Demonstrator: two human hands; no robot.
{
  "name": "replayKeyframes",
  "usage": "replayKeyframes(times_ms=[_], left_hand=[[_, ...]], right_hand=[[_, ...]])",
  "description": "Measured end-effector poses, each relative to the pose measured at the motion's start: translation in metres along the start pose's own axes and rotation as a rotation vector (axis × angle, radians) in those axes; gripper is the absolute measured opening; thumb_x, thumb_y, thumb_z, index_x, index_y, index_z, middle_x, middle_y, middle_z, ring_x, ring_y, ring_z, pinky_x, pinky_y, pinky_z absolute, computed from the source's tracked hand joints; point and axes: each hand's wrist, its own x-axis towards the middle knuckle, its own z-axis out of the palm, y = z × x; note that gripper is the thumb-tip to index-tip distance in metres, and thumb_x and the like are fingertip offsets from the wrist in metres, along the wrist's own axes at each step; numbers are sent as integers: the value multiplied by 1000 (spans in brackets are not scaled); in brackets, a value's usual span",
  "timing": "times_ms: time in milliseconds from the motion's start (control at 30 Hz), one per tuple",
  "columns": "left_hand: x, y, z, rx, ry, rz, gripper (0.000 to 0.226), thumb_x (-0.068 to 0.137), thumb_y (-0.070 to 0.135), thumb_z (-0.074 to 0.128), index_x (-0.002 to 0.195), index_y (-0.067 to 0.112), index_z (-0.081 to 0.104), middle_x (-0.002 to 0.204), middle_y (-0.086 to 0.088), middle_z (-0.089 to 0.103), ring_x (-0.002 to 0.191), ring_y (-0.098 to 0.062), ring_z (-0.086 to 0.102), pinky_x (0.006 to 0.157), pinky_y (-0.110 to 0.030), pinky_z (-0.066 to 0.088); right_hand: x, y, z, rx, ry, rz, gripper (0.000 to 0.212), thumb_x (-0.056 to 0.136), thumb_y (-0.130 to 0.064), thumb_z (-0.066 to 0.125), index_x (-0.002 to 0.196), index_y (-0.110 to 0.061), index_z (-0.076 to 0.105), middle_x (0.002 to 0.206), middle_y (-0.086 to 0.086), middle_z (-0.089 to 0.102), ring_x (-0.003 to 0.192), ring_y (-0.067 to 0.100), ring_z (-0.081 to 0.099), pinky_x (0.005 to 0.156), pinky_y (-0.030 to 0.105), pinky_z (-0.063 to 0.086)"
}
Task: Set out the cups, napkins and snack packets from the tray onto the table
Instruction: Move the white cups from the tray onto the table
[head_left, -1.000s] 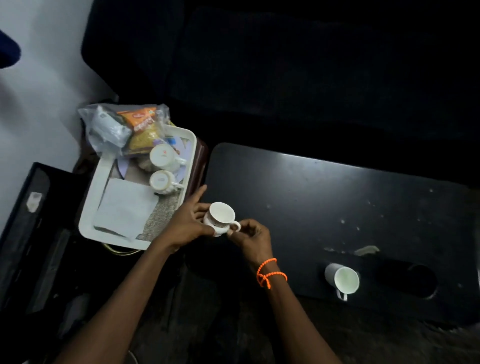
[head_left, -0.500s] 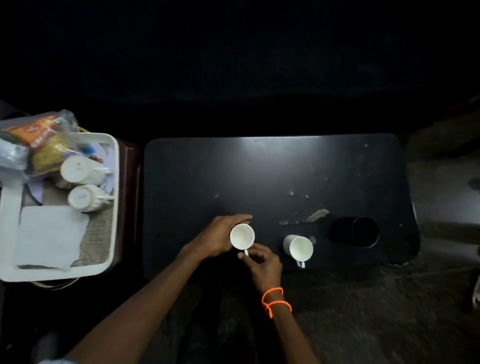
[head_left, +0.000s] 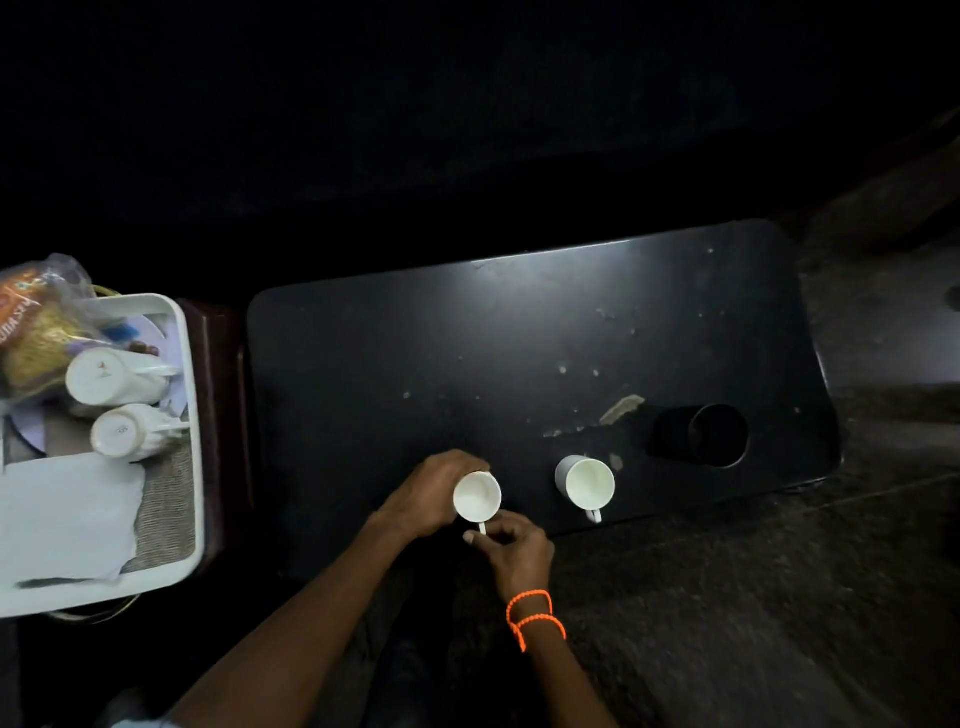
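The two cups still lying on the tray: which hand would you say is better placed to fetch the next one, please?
Probably the left. The left hand is nearer the tray with its two cups, while the right hand pinches the handle of the held cup on the far side.

A black table (head_left: 519, 338) is the landmark. At its near edge stands a white cup (head_left: 477, 496), upright — the left hand (head_left: 434, 493) curls round its far-left side while the right hand (head_left: 511, 545) pinches its handle. Just right of it on the table sits a second white cup (head_left: 589, 483), handle toward the person, and farther right a dark cup (head_left: 698, 434). Left of the table a white tray (head_left: 184, 415) holds two overturned cups (head_left: 117, 376) (head_left: 124, 431), a white napkin (head_left: 67, 519) and a snack packet (head_left: 31, 332).
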Motion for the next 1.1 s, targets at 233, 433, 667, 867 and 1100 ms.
replayKeyframes(times_ms=[233,433,667,867,1100], left_hand=[[-3,-9,-5,33,26,24,68,78,-10,66,144,7,59,149,-11,57,139,-25,55,119,-39,41],[-23,-38,-41,-35,306,-8,64,80,-11,63,139,12,64,135,-5,63,121,-19,64,105,-35,54],[-80,-84,-110,-93,922,-165,36,84,7,74,117,22,73,94,8,64,78,-10,63,81,-27,55],[-124,-123,-152,-222,1349,-425,18,91,25,76,104,16,66,94,-5,62,82,-22,61,77,-32,48],[-146,-180,-189,-791,1117,-795,41,102,50,54,120,16,69,111,-21,75,91,-38,71,79,-44,60]], right_hand=[[4,-4,-5,-107,-62,2,33,56,-18,97,81,-11,77,81,-2,71,74,11,68,67,13,53],[-4,-29,-12,-280,122,-113,59,57,-60,80,56,-16,41,58,-1,51,51,8,49,52,33,44],[-5,-106,61,-191,-105,-467,46,78,-48,71,60,-15,45,56,-3,48,56,10,49,58,29,43],[-13,-188,166,-331,-519,-645,30,83,-42,73,103,-21,68,74,-3,67,73,18,65,72,29,51],[-19,-238,253,-330,-729,-419,47,90,-33,71,134,-19,61,98,13,73,79,25,75,73,41,63]])
